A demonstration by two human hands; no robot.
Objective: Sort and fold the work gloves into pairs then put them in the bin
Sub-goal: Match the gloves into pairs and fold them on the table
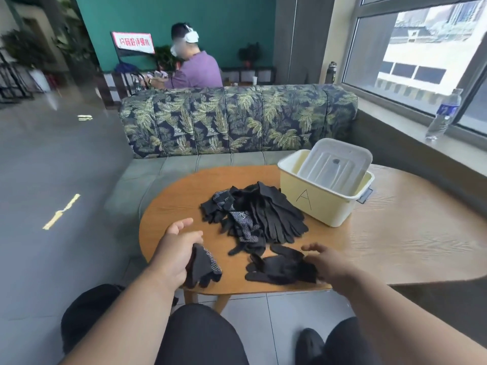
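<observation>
Your left hand grips a dotted black glove that hangs from its fingers. Your right hand rests with loose fingers on a plain black glove just left of it. The glove pile lies beyond both hands, the yellow bin beyond your right.
</observation>
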